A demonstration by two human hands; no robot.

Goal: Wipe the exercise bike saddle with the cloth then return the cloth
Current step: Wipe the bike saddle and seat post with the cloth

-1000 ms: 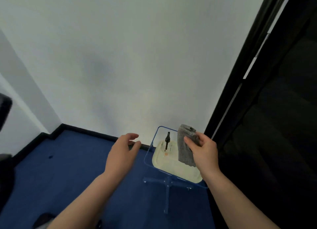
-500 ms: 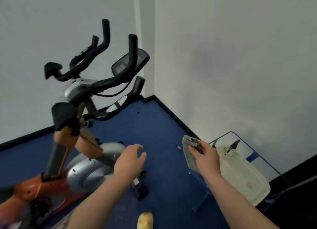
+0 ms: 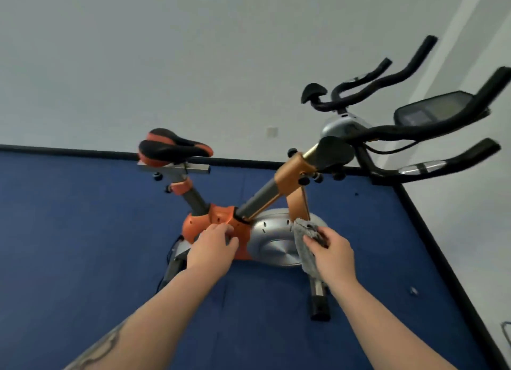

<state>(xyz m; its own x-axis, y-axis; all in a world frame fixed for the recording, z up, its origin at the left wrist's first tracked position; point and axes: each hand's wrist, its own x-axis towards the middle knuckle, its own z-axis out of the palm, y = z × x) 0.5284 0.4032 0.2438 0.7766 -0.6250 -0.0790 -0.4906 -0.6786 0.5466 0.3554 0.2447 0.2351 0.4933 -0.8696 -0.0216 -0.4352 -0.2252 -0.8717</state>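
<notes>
An orange, silver and black exercise bike [image 3: 276,239] stands on blue carpet ahead of me. Its black and orange saddle [image 3: 172,147] is up at the left of the frame, well above and beyond both hands. My right hand [image 3: 330,254] grips a grey cloth [image 3: 304,245] that hangs down in front of the silver flywheel cover. My left hand [image 3: 213,248] is empty, with fingers loosely spread, in front of the orange frame joint.
Black handlebars [image 3: 414,73] and a console screen [image 3: 434,111] fill the upper right. A pedal [image 3: 319,300] sticks out low near my right forearm. White walls meet the blue carpet [image 3: 83,245] behind the bike and along the right side.
My view has swung left, from the blue stand with the tray round to the whole bike with its saddle. The cloth stays in my right hand; my left hand stays empty.
</notes>
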